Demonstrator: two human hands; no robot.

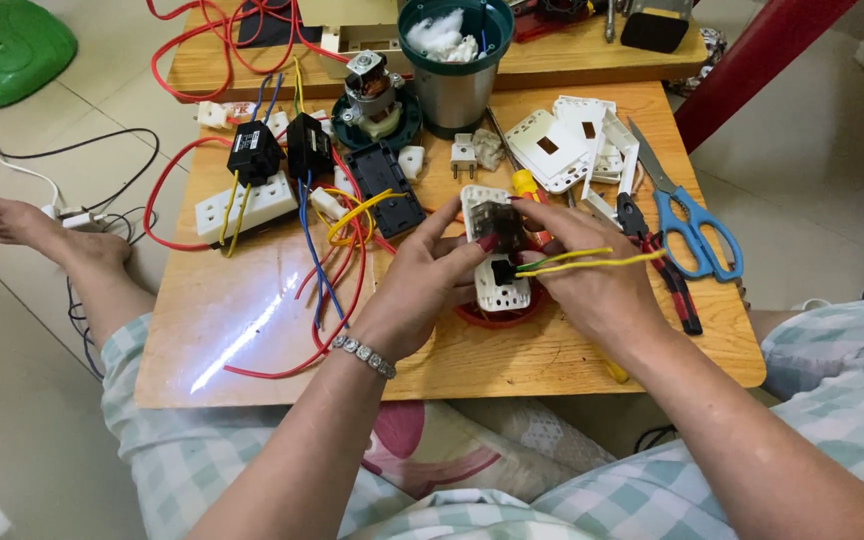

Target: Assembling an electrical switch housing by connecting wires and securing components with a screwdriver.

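Note:
My left hand (pixel 422 285) and my right hand (pixel 592 275) together hold a white plastic socket block (pixel 497 290) with a dark component on top, above the low wooden table (pixel 252 330). Thin yellow and green wires (pixel 592 260) run from the block across my right hand's fingers. A red round part (pixel 497 318) lies just under the block. A bracelet sits on my left wrist.
Blue-handled scissors (pixel 697 235) and red-black pliers (pixel 667 275) lie right of my hands. A small motor (pixel 372 95), a metal-and-green cup (pixel 455 60), white socket plates (pixel 562 145), black boxes (pixel 255 150), a white socket strip (pixel 247 205) and red, blue and yellow wires (pixel 337 280) cover the table's far half.

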